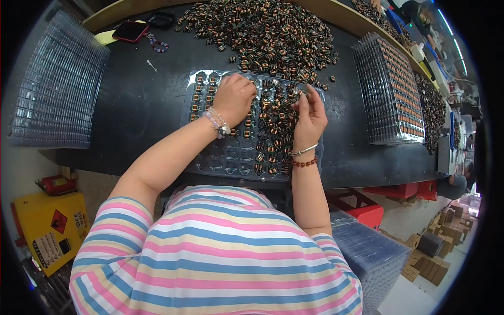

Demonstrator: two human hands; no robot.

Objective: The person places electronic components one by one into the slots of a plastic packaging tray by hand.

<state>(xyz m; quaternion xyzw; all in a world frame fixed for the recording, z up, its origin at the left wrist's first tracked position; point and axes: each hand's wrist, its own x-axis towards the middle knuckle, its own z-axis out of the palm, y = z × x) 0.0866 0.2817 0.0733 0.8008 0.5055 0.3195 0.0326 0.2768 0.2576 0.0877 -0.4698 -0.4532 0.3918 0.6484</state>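
A clear plastic tray (211, 164) with rows of pockets lies on the black table in front of me. Small copper-wound coils (197, 97) sit in the pockets of its left part, and loose coils (277, 123) lie heaped over its right part. My left hand (234, 98) bends down over the tray's upper middle, closed, its fingertips hidden beneath it. At the tray's upper right, my right hand (312, 115) pinches a small coil (302, 93) between thumb and fingers.
A big pile of coils (262, 31) spreads behind the tray. Stacked clear trays (55, 86) stand at the left, and a stack of filled trays (391, 89) at the right. A phone (130, 31) and a small metal piece (151, 65) lie at the back left.
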